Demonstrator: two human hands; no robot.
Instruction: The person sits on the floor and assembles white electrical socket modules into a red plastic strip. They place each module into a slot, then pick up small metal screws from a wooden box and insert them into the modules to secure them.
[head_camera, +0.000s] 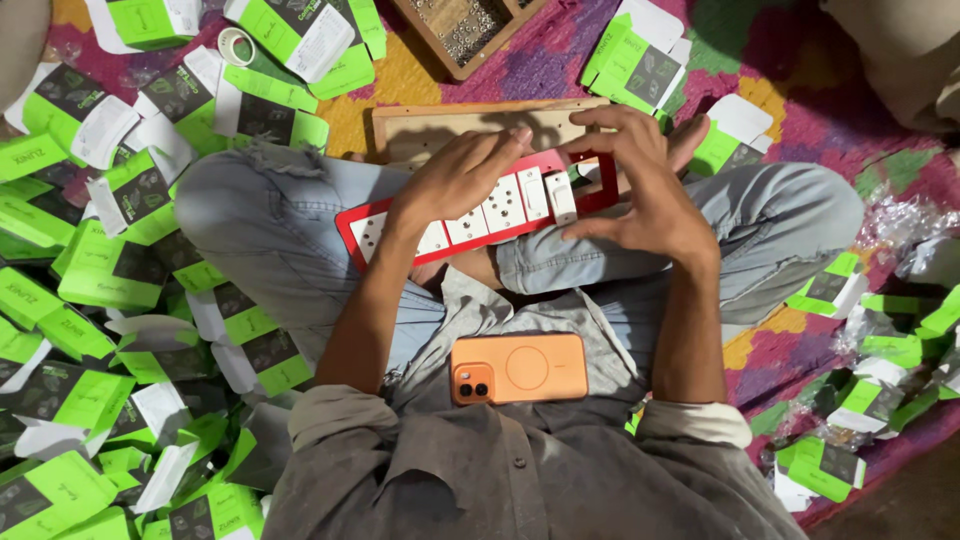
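On my lap, across both crossed knees, lies the red switch plate (470, 215), a long frame carrying a row of white socket and switch modules. My left hand (462, 178) rests flat on its middle, fingers together and pressing down on the modules. My right hand (640, 185) arches over the far end with fingers spread and curled, the tips touching the frame's edge and the last white module (560, 197); it bears on the part, but I cannot tell if it actually pinches anything.

I judge the plate to be light, rigid plastic, smooth and a little slippery, likely to flex or crack if twisted along its length. The red rim at both ends looks like the safest place to take hold, keeping pressure off the snap-in modules.

Just beyond the plate sits a wooden board (470, 125), and farther off a wooden tray (462, 30) of small metal parts. An orange phone (520, 368) lies on my shirt. The floor is covered by a patterned cloth (560, 65) in purple, yellow and green, crowded on the left with green and white boxes (110, 270) and on the right with clear wrappers (905, 225). A tape roll (236, 43) lies near the top left.
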